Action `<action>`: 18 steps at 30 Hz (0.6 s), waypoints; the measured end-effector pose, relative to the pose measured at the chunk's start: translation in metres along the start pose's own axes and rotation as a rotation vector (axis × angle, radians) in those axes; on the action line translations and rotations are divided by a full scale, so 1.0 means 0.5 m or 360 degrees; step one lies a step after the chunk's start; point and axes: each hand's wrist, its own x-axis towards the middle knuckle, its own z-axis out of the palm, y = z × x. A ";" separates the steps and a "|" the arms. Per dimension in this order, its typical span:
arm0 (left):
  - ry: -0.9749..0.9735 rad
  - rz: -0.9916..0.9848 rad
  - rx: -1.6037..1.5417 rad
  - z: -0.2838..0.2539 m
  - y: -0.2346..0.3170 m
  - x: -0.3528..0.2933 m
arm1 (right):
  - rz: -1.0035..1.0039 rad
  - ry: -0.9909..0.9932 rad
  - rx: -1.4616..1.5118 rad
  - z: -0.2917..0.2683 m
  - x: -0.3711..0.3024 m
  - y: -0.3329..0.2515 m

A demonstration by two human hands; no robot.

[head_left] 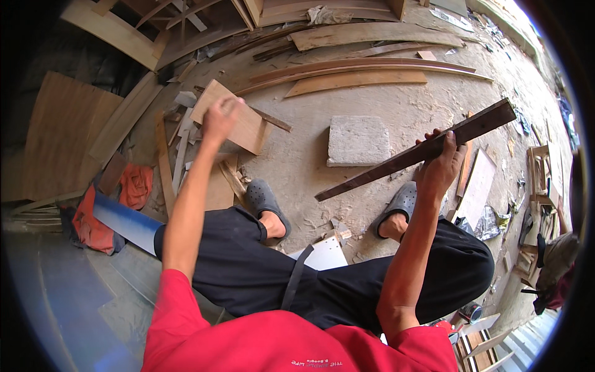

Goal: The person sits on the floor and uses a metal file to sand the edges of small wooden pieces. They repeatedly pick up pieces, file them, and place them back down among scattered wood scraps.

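My right hand (442,160) grips a long dark wooden strip (384,170) near its wider end, fingers wrapped round it. The strip slants up to the right, its narrow end pointing down and left above the floor. My left hand (219,121) is over a light brown plywood piece (248,129). Its fingers are smeared by motion, so whether it touches or holds the plywood does not show. A thin dark stick (273,120) pokes out from behind that piece. Between and beyond my feet lies a rough pale block (358,141) on the floor.
Long curved boards (359,84) lie on the floor ahead. Wood offcuts (170,161) and an orange cloth (136,186) are at the left, beside a large plywood sheet (65,133). Small wooden frames (545,170) stand at the right. Shavings litter the floor.
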 end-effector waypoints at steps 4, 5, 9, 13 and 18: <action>0.0281 -0.0169 0.0277 -0.074 -0.135 0.102 | -0.0018 -0.0028 -0.0072 0.005 -0.008 0.004; 0.0287 -0.0292 0.0312 -0.081 -0.159 0.117 | -0.0036 -0.0037 -0.0106 0.005 -0.008 0.004; 0.0219 -0.0718 0.0299 -0.084 -0.245 0.134 | -0.0085 -0.0076 -0.0216 -0.006 -0.015 0.008; 0.0103 -0.0911 0.0008 -0.052 -0.281 0.129 | -0.0104 -0.0101 -0.0301 -0.019 -0.014 0.006; 0.0224 -0.0731 -0.0393 -0.011 -0.312 0.100 | -0.0129 -0.0117 -0.0289 -0.023 -0.008 0.011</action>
